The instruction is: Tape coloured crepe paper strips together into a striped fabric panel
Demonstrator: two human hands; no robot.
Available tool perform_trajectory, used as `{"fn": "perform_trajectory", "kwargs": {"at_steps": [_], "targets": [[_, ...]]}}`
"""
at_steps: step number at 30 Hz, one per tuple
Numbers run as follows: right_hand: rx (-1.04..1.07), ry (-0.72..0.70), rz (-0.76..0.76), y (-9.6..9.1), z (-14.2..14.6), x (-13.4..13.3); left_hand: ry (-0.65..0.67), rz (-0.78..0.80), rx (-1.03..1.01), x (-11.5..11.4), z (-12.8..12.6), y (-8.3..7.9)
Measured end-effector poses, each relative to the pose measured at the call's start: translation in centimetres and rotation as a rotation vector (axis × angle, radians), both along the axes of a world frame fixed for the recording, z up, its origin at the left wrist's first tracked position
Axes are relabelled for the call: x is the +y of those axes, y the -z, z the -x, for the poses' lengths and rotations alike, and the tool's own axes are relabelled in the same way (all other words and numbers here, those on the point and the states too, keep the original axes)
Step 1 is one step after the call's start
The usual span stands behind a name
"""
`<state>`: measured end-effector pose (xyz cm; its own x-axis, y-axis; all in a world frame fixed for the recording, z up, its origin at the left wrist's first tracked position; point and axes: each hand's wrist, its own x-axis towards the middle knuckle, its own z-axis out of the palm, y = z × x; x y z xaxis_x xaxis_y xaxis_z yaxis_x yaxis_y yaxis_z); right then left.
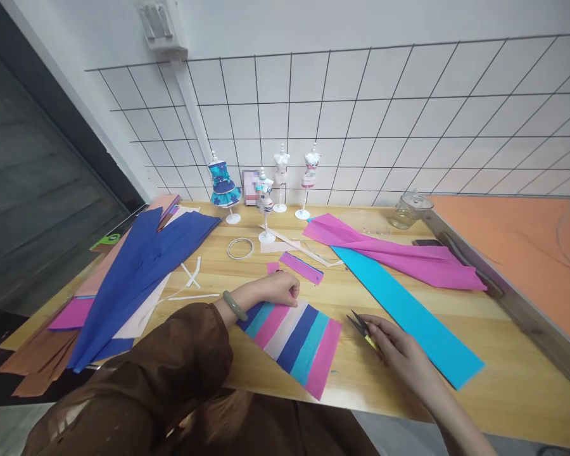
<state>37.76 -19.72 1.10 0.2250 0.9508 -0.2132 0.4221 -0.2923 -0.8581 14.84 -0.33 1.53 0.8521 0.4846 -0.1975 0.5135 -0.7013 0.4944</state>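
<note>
A piece of striped crepe paper (297, 339) in pink, white, blue and turquoise lies flat near the table's front edge. My left hand (284, 289), a green bangle on its wrist, is closed at the paper's upper edge and seems to pinch it; the fingertips are partly hidden. To the right of the paper, my right hand (393, 342) grips a pair of small thread snips (361, 324) with dark blades parted and pointing up and left. The blades are apart from the paper. Just beyond my left hand lies a pink strip (302, 268) with a blue edge.
Blue crepe paper (159, 259) covers other sheets at the left. Pink crepe paper (394, 250) overlaps a turquoise strip (413, 310) at the right. Several small dress forms, one in a blue dress (224, 183), stand behind a tape ring (240, 248). A glass teapot (411, 210) stands at the back right.
</note>
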Motion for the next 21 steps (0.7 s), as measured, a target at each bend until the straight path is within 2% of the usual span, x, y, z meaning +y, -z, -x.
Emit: {"fn": "perform_trajectory", "kwargs": {"at_steps": [6,10,14,18,21], "targets": [[0.05,-0.109,0.037,-2.5,1.3,1.0,-0.022,0.09,0.037,-0.1,0.1,0.0],[0.051,-0.204,-0.021,-3.2,1.4,1.8,-0.008,0.165,0.041,-0.4,0.0,-0.4],[0.042,-0.291,-0.059,-3.6,0.8,2.5,0.017,0.269,0.007,-0.9,0.1,-1.3],[-0.036,-0.409,-0.121,-4.4,0.7,3.1,0.024,0.491,-0.082,-1.3,0.5,-2.4],[-0.1,-0.471,-0.145,-5.0,1.4,3.3,0.001,0.527,-0.131,-1.7,0.8,-3.1]]}}
